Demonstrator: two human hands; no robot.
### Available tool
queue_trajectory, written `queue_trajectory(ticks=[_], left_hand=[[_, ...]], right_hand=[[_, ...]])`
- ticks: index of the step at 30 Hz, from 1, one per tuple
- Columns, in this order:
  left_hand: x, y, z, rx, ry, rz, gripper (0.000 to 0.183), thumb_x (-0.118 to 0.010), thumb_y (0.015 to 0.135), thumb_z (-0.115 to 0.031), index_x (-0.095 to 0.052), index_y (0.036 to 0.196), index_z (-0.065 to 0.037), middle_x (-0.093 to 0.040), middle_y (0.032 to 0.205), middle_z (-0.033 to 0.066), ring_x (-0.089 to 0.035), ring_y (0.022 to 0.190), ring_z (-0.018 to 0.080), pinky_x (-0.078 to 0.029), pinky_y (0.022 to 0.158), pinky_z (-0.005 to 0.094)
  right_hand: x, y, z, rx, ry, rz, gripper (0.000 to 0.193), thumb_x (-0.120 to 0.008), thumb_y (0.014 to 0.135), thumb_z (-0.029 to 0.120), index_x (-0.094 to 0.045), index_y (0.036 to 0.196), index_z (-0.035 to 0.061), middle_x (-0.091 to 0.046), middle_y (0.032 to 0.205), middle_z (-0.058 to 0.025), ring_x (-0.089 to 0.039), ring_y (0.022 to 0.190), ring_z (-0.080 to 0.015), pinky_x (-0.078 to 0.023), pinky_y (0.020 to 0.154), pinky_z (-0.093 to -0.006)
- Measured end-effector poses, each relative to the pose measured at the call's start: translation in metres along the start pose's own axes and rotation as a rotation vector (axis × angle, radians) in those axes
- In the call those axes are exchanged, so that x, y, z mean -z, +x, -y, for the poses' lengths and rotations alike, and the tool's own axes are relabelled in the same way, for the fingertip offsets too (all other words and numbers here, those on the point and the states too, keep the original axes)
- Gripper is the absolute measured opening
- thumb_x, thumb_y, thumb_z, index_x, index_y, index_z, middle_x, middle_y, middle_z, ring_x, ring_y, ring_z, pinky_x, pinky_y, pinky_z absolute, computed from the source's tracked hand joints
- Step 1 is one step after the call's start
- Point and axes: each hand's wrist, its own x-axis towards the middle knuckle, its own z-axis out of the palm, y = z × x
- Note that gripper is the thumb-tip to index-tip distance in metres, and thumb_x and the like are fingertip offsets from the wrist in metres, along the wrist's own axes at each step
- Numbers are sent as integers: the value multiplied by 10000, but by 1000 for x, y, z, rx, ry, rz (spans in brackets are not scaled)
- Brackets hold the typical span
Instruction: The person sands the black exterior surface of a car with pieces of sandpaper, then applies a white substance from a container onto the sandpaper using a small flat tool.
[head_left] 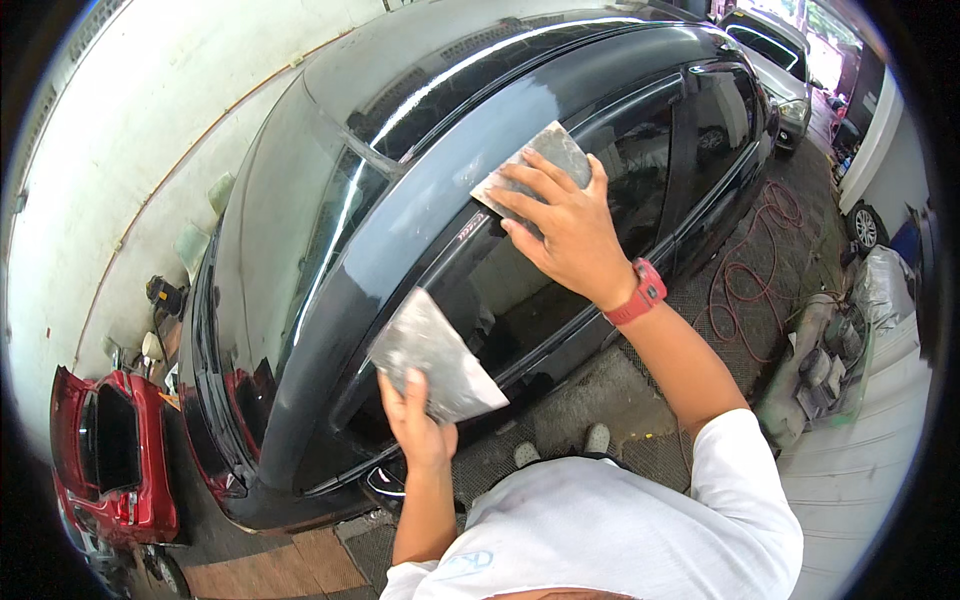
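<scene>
My left hand [418, 428] grips the lower edge of a flat grey square plate [438, 355] with pale smears, the thumb on its face. This plate is tilted in front of the dark side windows. My right hand [565, 225] has its fingers bent over a second square plate [562, 148], grey and smeared with a pale edge, against the roof rail above the windows. How firmly that plate touches the car is hidden by the hand. A dull blue-grey patch [405, 215] with whitish marks runs along the roof rail of the black car [450, 160].
Red hose [728, 290] lies coiled on the floor along the car's right side. A bin of dark blocks [822, 375] and a wheel [866, 226] stand at the right. A red car body part [150, 465] is at the lower left. A silver car [785, 80] stands behind.
</scene>
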Motion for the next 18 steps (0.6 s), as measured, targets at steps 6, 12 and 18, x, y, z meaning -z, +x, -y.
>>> queue_trajectory(ticks=[6,12,18], left_hand=[[19,-48,41,311,-6,106,504,-665,1066,-176,-480,1519,-53,-658,1373,99,-661,1226,209,-549,1056,388],[28,-62,52,435,-11,154,445,-639,1093,-163,-508,1499,-36,-658,1362,65,-612,1225,144,-476,1083,328],[27,-57,58,445,26,208,424,-627,1102,-172,-519,1487,-31,-661,1348,59,-604,1221,136,-464,1083,318]], right_hand=[[-21,15,2,46,-23,6,401,-723,974,279,-721,1374,256,-632,1470,19,-502,1482,-224,-234,1188,-676],[-7,11,-5,59,-32,51,359,-720,966,275,-743,1324,254,-658,1418,16,-542,1443,-222,-270,1154,-688],[-7,34,-4,13,-10,-26,304,-701,962,277,-755,1256,221,-681,1339,5,-598,1359,-223,-326,1076,-711]])
